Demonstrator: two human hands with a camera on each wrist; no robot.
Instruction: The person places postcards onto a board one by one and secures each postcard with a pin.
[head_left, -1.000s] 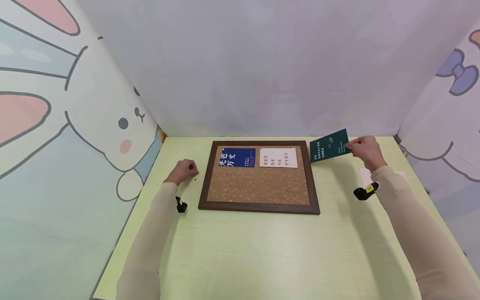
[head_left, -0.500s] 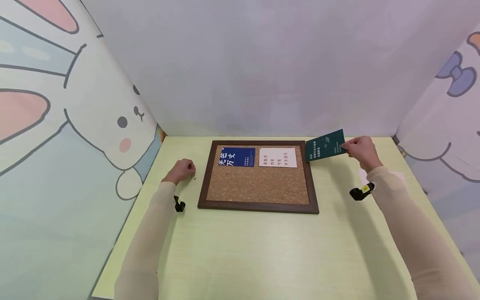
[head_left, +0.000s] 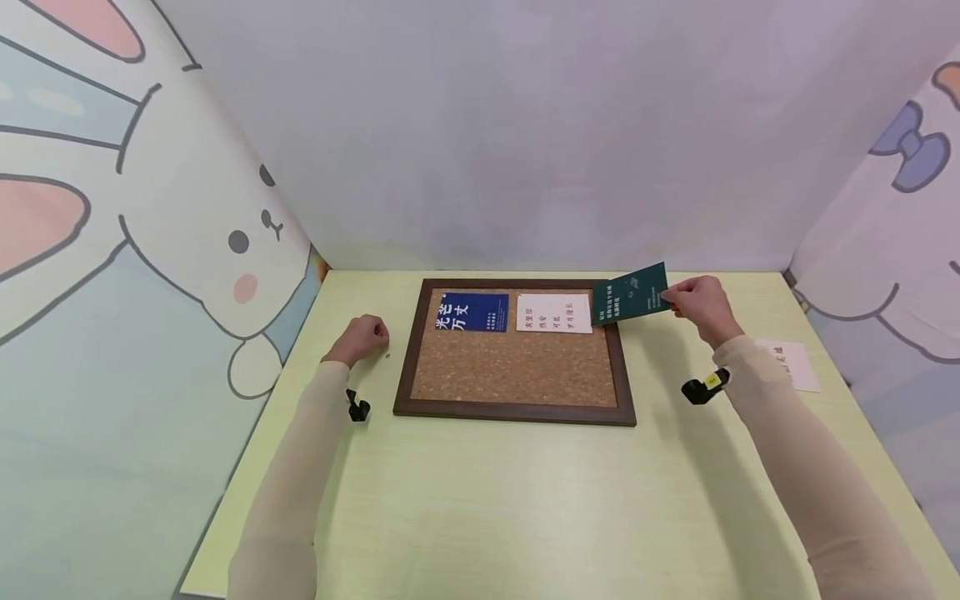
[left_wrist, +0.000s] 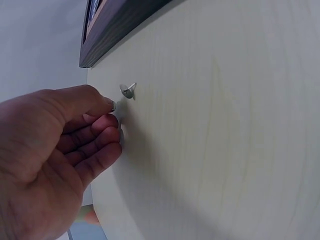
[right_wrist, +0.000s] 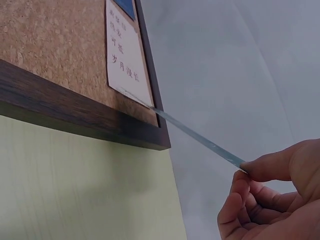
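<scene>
My right hand (head_left: 703,305) pinches a dark green card (head_left: 632,294) with white print between thumb and fingers. The card is tilted, its left end over the right side of the cork board (head_left: 517,371); from the right wrist view it shows nearly edge-on. A dark blue card (head_left: 472,313) and a white card (head_left: 555,313) lie side by side along the board's upper part. My left hand (left_wrist: 65,135) is at the table left of the board, fingers loosely curled, with nothing visible held. A metal thumbtack (left_wrist: 128,91) lies on the table just beyond its thumb tip.
Under my right forearm, partly covered, another white card (head_left: 795,365) lies on the pale table (head_left: 510,500). A raised brown frame (head_left: 517,412) borders the board. Walls stand behind the table and on both sides, the side ones with cartoon rabbits.
The right hand has carried the green card leftward, from beside the frame to over the board's upper right corner. More of the white card on the right is uncovered. The left hand stays about where it was.
</scene>
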